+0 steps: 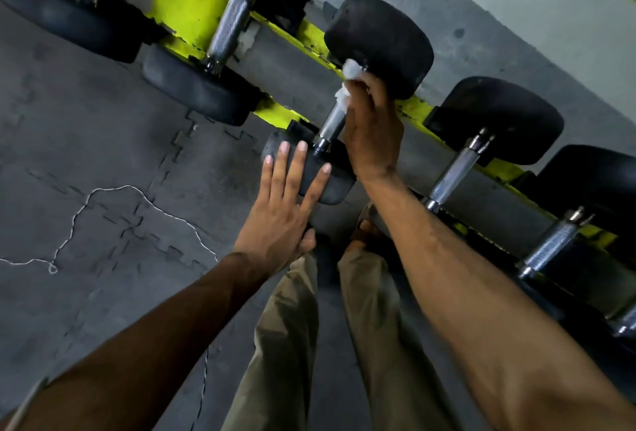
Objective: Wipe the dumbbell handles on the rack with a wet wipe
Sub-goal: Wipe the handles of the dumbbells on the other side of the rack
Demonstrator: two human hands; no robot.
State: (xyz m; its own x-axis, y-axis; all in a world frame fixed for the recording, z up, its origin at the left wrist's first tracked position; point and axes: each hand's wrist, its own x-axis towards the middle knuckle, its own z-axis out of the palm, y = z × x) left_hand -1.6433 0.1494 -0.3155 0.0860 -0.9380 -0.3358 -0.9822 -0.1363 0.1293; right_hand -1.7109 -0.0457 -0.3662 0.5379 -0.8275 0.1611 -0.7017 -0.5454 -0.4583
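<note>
Dumbbell handle (333, 120) in the middle of the yellow rack (192, 7) is where I'm at. My right grip (373, 127) is wrapped round its far end, white wet wipe (351, 70) bunched under the fingers. My left grip (278, 220) lies flat, fingers straight, pressing that dumbbell's near rubber head (339, 186) at the rack's front edge.
</note>
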